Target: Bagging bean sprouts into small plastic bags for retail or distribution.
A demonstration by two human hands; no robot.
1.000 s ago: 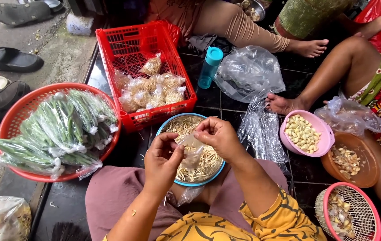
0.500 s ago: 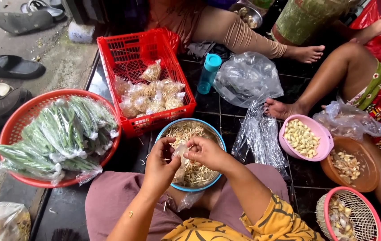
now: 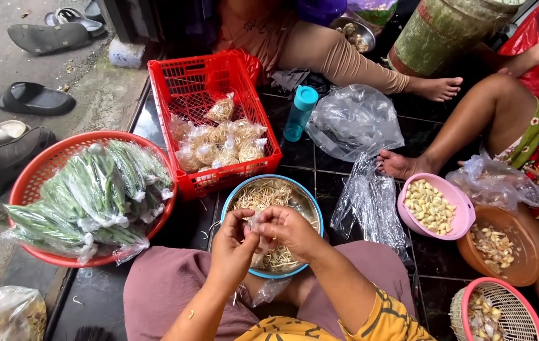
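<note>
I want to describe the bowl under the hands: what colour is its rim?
Light blue, seen in the head view: the bowl is metal inside and holds pale sprouts.

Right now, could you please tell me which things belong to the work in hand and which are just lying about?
In hand: left hand, right hand, small clear plastic bag, blue-rimmed metal bowl of sprouts.
Lying about: teal plastic bottle, dark sandals, pink bowl of peeled cloves.

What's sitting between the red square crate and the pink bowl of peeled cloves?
In the head view, between the red crate and the pink bowl lie a teal bottle and crumpled clear plastic bags on the dark tiles.
</note>
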